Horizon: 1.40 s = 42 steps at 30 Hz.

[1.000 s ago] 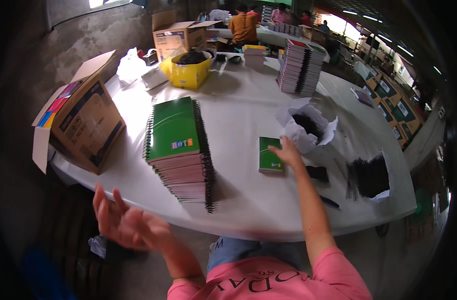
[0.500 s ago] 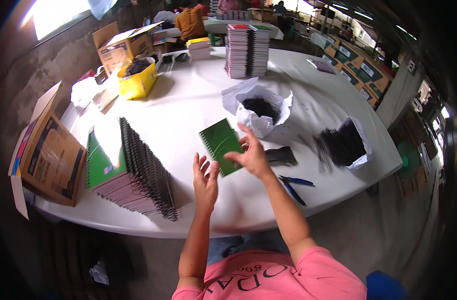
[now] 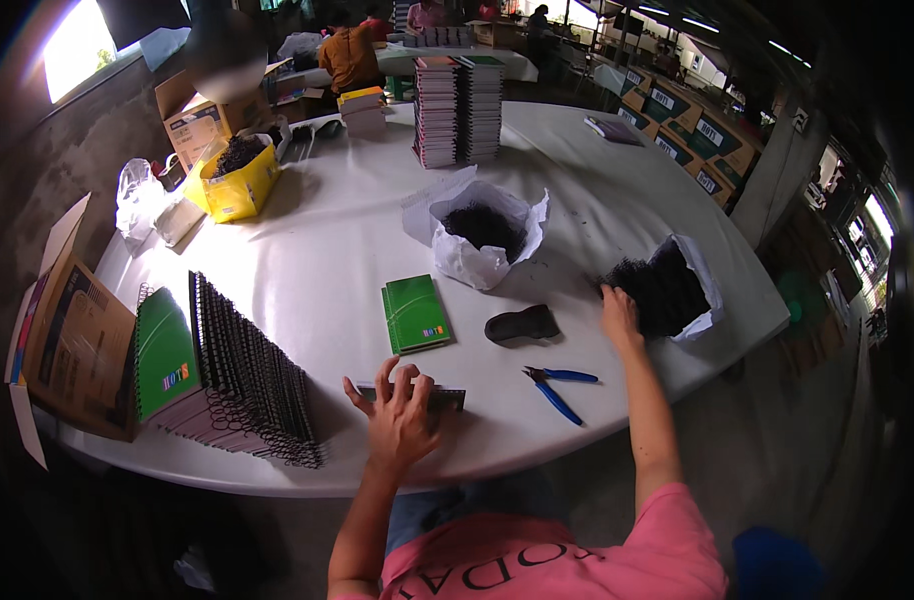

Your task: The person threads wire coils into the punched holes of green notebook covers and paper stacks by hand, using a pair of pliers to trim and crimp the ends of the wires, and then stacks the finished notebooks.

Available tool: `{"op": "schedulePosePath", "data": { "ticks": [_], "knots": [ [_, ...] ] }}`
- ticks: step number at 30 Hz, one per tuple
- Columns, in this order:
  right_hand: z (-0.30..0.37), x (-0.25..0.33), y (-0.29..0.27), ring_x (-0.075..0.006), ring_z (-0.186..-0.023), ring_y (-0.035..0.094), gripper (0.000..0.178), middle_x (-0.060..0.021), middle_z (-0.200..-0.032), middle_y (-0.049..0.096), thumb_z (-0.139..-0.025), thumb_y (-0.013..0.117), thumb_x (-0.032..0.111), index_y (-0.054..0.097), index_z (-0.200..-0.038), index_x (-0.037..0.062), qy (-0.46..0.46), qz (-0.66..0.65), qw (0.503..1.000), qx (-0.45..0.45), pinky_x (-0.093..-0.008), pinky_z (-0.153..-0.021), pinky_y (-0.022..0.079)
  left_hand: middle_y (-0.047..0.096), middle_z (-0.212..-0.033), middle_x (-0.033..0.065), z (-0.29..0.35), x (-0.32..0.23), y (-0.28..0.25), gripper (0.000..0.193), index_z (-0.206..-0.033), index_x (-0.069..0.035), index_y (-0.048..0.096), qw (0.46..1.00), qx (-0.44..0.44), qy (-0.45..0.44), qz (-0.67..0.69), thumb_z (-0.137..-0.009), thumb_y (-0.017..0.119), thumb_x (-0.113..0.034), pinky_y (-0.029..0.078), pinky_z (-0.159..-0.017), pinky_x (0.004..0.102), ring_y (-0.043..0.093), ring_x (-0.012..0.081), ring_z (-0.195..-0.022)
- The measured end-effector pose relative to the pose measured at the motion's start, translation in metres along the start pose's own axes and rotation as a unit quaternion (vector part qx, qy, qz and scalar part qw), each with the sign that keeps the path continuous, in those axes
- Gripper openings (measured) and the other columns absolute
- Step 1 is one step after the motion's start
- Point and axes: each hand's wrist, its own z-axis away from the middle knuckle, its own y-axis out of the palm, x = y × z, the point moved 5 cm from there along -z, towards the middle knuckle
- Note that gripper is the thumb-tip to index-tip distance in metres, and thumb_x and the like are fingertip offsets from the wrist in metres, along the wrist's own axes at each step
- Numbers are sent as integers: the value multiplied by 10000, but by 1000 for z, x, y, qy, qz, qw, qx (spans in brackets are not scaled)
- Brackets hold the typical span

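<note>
My left hand [image 3: 402, 415] is curled over a thin, dark notebook [image 3: 447, 400] standing on edge near the table's front; its cover is mostly hidden. To the right, my right hand [image 3: 620, 312] reaches the left end of a bundle of black binding coils [image 3: 667, 290] lying in white paper. Its fingertips are pressed together at the coils, and what they pinch is hard to make out. A green spiral notebook [image 3: 417, 313] lies flat beyond my left hand. Blue-handled cutters [image 3: 562, 376] and a black curved piece [image 3: 522, 323] rest between my hands.
Left stands a big stack of coil-bound green notebooks [image 3: 172, 355] beside an open carton [image 3: 82, 345]. A white paper-wrapped heap of black bits [image 3: 484, 228] sits mid-table. Farther off are a yellow container [image 3: 242, 190] and tall notebook stacks [image 3: 437, 110]. People work at the back.
The green notebook has gone from my hands onto the table. My left hand has come down onto the dark notebook, while my right has moved right to the coils. The view has shifted slightly.
</note>
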Motion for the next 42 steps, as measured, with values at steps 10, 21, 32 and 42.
{"op": "schedulePosePath", "data": {
  "ticks": [10, 21, 32, 42],
  "knots": [
    [-2, 39, -75, -347, -897, 635, 456, -215, -963, 626, -820, 486, -49, 439, -1256, 75, -134, -77, 987, -43, -428, -768, 508, 538, -1070, 9, 2, -6, 12, 467, -861, -145, 581, 989, -105, -101, 5, -595, 771, -478, 239, -856, 586, 439, 278, -1066],
    [118, 195, -84, -147, -713, 484, 248, -33, -829, 541, -878, 610, 107, 656, -1121, 129, -237, -484, 798, 272, -261, -703, 431, 510, -858, -2, 8, -5, 6, 502, -818, -138, 534, 986, -138, -91, 3, -573, 758, -515, 245, -863, 492, 455, 252, -968],
    [117, 205, -77, -149, -802, 574, 233, -49, -894, 602, -770, 704, 35, 716, -995, 96, -271, -506, 795, 196, -255, -705, 447, 502, -833, -15, 8, -1, 8, 515, -767, -157, 542, 986, -137, -90, -8, -594, 733, -603, 219, -854, 476, 460, 230, -942],
    [117, 199, -53, -97, -815, 580, 238, -32, -877, 639, -812, 676, 55, 693, -1049, 79, -207, -597, 693, 347, -254, -714, 456, 520, -848, -37, 5, 0, 5, 484, -794, -179, 588, 992, -93, -83, -4, -561, 743, -574, 215, -843, 503, 476, 217, -942]
  ]
}}
